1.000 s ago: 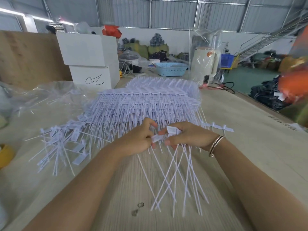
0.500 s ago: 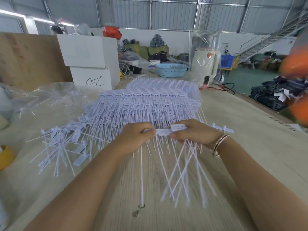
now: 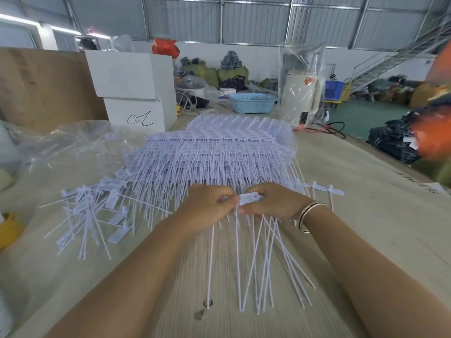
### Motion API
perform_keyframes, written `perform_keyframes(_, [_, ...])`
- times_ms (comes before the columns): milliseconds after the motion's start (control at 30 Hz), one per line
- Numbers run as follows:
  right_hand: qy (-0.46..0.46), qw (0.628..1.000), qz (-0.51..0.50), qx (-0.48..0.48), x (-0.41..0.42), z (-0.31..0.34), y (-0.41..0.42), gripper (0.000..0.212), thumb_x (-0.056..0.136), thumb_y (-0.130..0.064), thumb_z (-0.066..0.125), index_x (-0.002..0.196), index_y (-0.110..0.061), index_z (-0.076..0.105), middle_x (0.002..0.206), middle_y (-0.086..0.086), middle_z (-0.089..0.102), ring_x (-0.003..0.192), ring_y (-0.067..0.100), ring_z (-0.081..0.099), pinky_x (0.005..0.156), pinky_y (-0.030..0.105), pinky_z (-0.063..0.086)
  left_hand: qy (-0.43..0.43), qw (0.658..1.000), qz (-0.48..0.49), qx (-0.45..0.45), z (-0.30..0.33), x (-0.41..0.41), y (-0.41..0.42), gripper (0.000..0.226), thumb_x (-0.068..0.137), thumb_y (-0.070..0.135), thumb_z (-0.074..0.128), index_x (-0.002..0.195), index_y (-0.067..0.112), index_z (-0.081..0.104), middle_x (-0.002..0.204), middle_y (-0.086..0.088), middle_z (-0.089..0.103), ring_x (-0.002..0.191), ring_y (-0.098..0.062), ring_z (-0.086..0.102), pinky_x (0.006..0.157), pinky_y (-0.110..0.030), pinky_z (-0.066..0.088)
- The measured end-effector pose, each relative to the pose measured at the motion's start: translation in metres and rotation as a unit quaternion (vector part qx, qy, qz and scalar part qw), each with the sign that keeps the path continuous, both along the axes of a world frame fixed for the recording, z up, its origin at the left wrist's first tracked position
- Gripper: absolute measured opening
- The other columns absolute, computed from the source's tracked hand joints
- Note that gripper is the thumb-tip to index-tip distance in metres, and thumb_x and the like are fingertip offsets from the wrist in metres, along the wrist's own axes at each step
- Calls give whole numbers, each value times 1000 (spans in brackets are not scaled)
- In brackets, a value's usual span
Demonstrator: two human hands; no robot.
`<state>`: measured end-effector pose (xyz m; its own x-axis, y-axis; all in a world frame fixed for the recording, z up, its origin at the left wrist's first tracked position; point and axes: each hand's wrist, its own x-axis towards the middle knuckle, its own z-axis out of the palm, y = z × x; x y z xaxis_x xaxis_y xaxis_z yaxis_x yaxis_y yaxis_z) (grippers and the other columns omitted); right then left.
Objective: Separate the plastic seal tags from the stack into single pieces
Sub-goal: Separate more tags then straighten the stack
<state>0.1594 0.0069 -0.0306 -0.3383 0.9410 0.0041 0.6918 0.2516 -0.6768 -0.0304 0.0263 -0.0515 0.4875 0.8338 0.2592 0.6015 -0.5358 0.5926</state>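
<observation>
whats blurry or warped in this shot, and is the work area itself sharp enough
Head view: wide-angle bending at the edges; orange shape at right smeared by motion blur. Both hands, left hand and right hand, and the tag strip are slightly soft; the stack reads clearly. Lighting even, no harsh glare.

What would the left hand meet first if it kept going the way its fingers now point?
The left hand points right, toward the right hand. It would likely meet the white tag strip pinched between them, then the right hand's fingers.
</observation>
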Motion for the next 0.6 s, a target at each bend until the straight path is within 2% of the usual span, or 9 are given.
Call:
perform_keyframes(67, [18,1000,6,8,-2,-1,0,24,82,-32,72,66,-21,57,50,-15,47,46,-1,40,48,11,31,-29,999,-4,-18,1,3,-1,34,94,39,53,61,29,54,48,12,47,41,2,40,52,-25,30])
perform_keyframes(167, [80,996,-5,35,-5,0,0,17,82,-28,72,73,-17,63,54,-15,47,50,1,41,54,15,32,-149,984,-22,-92,5,4,-3,31,97,29,50,66,25,56,53,14,53,48,3,45,56,-23,35])
perform_keyframes(267, [171,983,-8,65,-11,1,-2,19,83,-19,71,69,-19,59,54,-13,46,51,3,39,53,16,32,-331,923,-24,-194,7,10,-9,27,96,25,50,75,22,67,67,10,62,66,-3,56,70,-20,43])
perform_keyframes(333, [194,977,-14,92,-15,2,-3,24,84,-18,70,66,-16,54,55,-10,43,50,5,36,51,17,30,-407,881,-17,-241,6,16,-11,29,94,27,52,75,25,73,73,5,67,73,-8,59,80,-26,43])
perform_keyframes(400, [207,969,-38,126,-17,4,-4,25,84,-21,70,66,-14,54,56,-8,43,50,6,37,51,19,30,-457,849,-16,-264,7,19,-11,31,95,29,49,75,23,71,72,6,67,69,-6,60,75,-24,44])
perform_keyframes(467, [241,955,-76,157,-14,7,-4,27,83,-26,70,66,-14,53,57,-7,44,50,6,38,50,19,32,-513,808,-30,-289,9,15,-7,33,97,34,43,77,17,63,67,6,64,61,-6,57,62,-19,46])
perform_keyframes(500, [254,950,-84,160,-10,8,-5,28,83,-27,70,66,-14,52,57,-5,44,49,6,39,49,17,33,-524,800,-35,-291,10,10,-4,36,98,35,41,75,15,60,62,5,61,55,-7,53,57,-18,45])
perform_keyframes(533, [252,952,-80,152,-5,8,-5,28,83,-29,69,67,-14,52,57,-3,45,48,6,39,49,17,33,-517,809,-34,-278,11,5,1,39,99,34,40,70,14,57,56,5,57,50,-8,48,55,-19,42])
perform_keyframes(600, [216,969,-44,108,1,6,-7,30,82,-35,68,67,-14,53,59,3,46,50,9,40,51,19,34,-424,878,-8,-223,11,1,9,43,101,23,37,61,15,50,49,6,48,48,-11,39,52,-19,36])
